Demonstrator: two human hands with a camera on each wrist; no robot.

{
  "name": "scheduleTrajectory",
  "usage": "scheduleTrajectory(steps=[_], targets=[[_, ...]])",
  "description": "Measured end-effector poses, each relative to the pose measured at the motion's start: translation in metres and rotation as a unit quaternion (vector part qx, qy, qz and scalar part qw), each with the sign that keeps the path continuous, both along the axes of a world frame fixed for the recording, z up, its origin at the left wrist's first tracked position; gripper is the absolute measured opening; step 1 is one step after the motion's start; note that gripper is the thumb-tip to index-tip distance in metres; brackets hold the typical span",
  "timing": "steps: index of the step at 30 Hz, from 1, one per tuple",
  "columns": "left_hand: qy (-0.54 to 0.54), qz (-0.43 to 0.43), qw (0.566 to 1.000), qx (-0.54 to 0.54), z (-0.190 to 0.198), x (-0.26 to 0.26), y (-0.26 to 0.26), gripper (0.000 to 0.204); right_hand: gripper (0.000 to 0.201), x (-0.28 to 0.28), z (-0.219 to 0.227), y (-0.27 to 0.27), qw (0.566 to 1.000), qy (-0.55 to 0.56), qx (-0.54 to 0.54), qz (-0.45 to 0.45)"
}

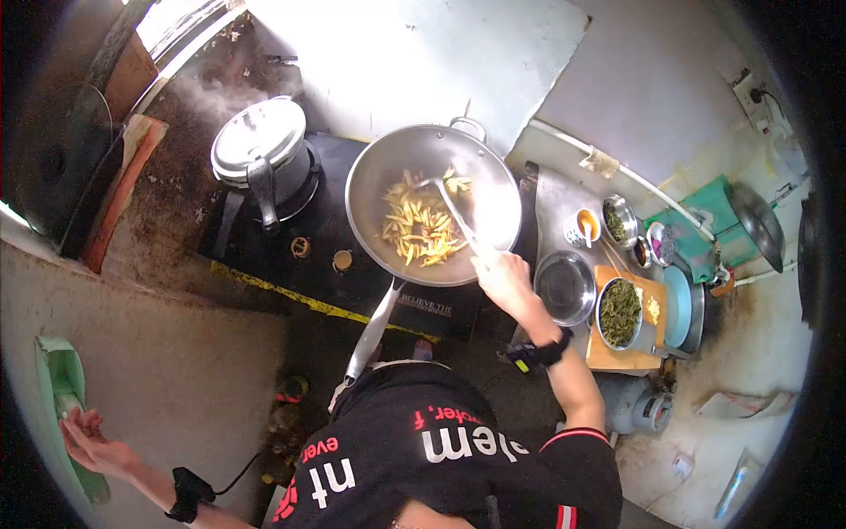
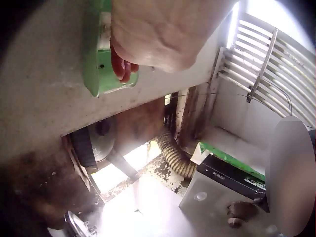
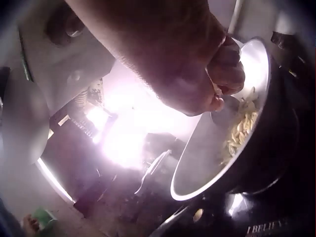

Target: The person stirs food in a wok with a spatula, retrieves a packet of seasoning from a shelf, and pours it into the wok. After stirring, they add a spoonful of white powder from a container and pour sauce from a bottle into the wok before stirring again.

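My right hand [image 1: 504, 280] grips the handle of a metal spatula [image 1: 458, 214], whose head is down in a large steel wok [image 1: 507, 189]. Pale yellow strips of food [image 1: 421, 225] lie spread over the wok's bottom; they also show in the right wrist view, partly behind my hand. Far to the left, my left hand [image 1: 99, 448] is at a green holder [image 1: 63, 363] on the wall. Its fingers [image 2: 121, 69] bend in front of the holder in the left wrist view; I cannot tell whether they hold something.
A steaming pressure cooker [image 1: 258, 141] stands left of the wok on the black stove [image 1: 264, 256]. The wok's long handle [image 1: 372, 335] points towards my body. At right are a bowl of green vegetables [image 1: 619, 313], a cutting board [image 1: 608, 358], a steel basin [image 1: 564, 289] and several small bowls.
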State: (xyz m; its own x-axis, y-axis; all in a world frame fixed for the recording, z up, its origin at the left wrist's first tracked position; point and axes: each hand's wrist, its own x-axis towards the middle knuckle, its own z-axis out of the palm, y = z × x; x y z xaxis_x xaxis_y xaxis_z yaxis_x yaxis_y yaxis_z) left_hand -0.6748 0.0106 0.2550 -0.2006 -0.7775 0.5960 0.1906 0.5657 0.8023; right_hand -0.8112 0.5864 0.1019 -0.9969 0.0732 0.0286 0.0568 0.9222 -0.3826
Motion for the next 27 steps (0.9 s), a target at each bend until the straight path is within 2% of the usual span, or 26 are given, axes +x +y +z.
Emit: scheduleTrajectory(steps=[2, 5, 7, 8, 10, 12, 14, 16, 17, 18, 19, 20, 22, 24, 25, 27], targets=[[-0.007, 0.004, 1.0, 0.007, 0.001, 0.001, 0.001, 0.031, 0.032, 0.021, 0.031, 0.013, 0.998, -0.052, 0.0, 0.045], [-0.027, 0.024, 0.999, 0.011, 0.007, 0.005, 0.007, 0.033, 0.037, 0.054, 0.064, 0.032, 0.997, -0.035, -0.015, 0.063], [-0.007, 0.036, 0.999, -0.004, 0.006, 0.009, 0.014, 0.034, 0.038, 0.07, 0.086, 0.035, 0.992, -0.092, -0.036, 0.078], [-0.008, 0.037, 0.999, -0.006, 0.006, 0.012, 0.014, 0.034, 0.038, 0.075, 0.083, 0.033, 0.992, -0.093, -0.038, 0.079], [-0.004, 0.076, 0.997, 0.026, 0.003, 0.018, 0.014, 0.036, 0.037, 0.079, 0.073, 0.026, 0.988, -0.132, 0.028, 0.073], [-0.016, 0.061, 0.997, 0.046, -0.004, 0.026, 0.003, 0.037, 0.039, 0.072, 0.046, 0.022, 0.991, -0.112, 0.015, 0.07], [-0.024, 0.049, 0.996, 0.067, -0.006, 0.036, -0.011, 0.038, 0.042, 0.064, 0.036, 0.02, 0.995, -0.093, 0.001, 0.027], [-0.083, -0.01, 0.985, 0.148, -0.004, 0.044, -0.025, 0.042, 0.045, 0.062, 0.04, 0.014, 0.997, -0.074, -0.004, 0.032], [-0.083, -0.009, 0.985, 0.148, -0.004, 0.049, -0.036, 0.042, 0.043, 0.06, 0.037, 0.012, 0.997, -0.059, -0.032, 0.035], [-0.101, -0.059, 0.977, 0.18, -0.005, 0.056, -0.048, 0.042, 0.042, 0.057, 0.033, 0.009, 0.996, -0.044, -0.06, 0.038], [-0.12, -0.108, 0.964, 0.211, -0.002, 0.058, -0.051, 0.043, 0.042, 0.054, 0.028, 0.003, 0.996, -0.065, -0.053, 0.042], [-0.12, -0.107, 0.964, 0.211, 0.002, 0.06, -0.054, 0.043, 0.043, 0.052, 0.021, -0.003, 0.995, -0.083, -0.022, 0.052], [-0.107, -0.163, 0.922, 0.335, 0.01, 0.06, -0.047, 0.041, 0.044, 0.056, 0.004, -0.012, 0.995, -0.077, -0.016, 0.06], [-0.141, -0.238, 0.913, 0.301, 0.01, 0.067, -0.033, 0.038, 0.044, 0.06, -0.002, -0.016, 0.994, -0.066, -0.046, 0.069], [-0.157, -0.291, 0.896, 0.297, 0.005, 0.078, -0.053, 0.037, 0.045, 0.059, 0.004, -0.019, 0.995, -0.069, -0.028, 0.072], [-0.109, -0.359, 0.882, 0.284, 0.018, 0.061, -0.004, 0.033, 0.05, 0.051, 0.01, -0.017, 0.987, -0.145, -0.017, 0.074]])
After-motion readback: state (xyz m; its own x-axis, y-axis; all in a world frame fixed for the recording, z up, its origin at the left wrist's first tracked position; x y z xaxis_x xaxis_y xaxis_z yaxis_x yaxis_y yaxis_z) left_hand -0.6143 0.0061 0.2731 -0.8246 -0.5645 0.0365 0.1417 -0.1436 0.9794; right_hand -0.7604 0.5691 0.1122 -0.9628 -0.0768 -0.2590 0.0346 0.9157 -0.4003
